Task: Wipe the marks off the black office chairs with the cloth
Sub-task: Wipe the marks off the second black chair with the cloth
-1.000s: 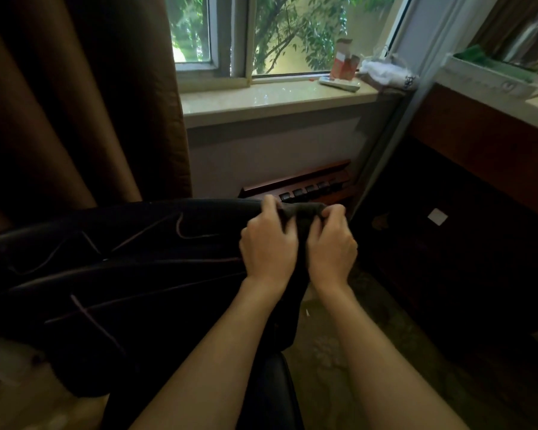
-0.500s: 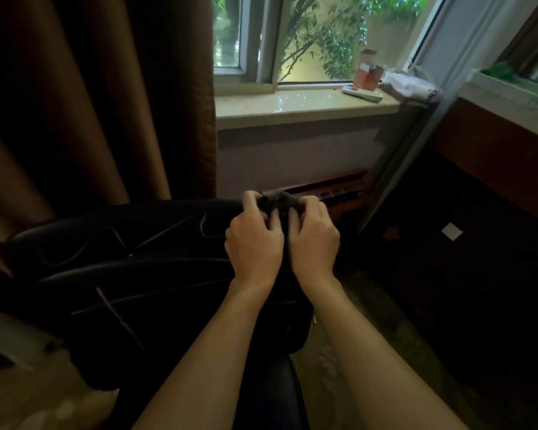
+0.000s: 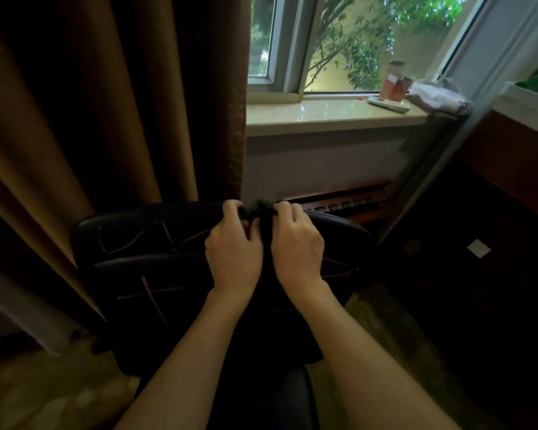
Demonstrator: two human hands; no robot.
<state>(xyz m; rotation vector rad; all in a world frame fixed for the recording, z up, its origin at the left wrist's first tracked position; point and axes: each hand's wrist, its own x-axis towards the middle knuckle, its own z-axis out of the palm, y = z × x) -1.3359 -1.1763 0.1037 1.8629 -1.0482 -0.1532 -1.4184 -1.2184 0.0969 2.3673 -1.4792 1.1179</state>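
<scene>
With the dark bunched fabric cloth point(image 3: 263, 209) draped on the top edge of the black padded leather office chair point(image 3: 143, 243), left hand point(image 3: 233, 256) and right hand point(image 3: 295, 248) both pinch it, likely gathering a fresh wiping fold.

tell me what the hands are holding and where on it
Both hands hold the dark cloth, bunched over the top edge of the black office chair. The left hand grips its left part, the right hand its right part.
</scene>
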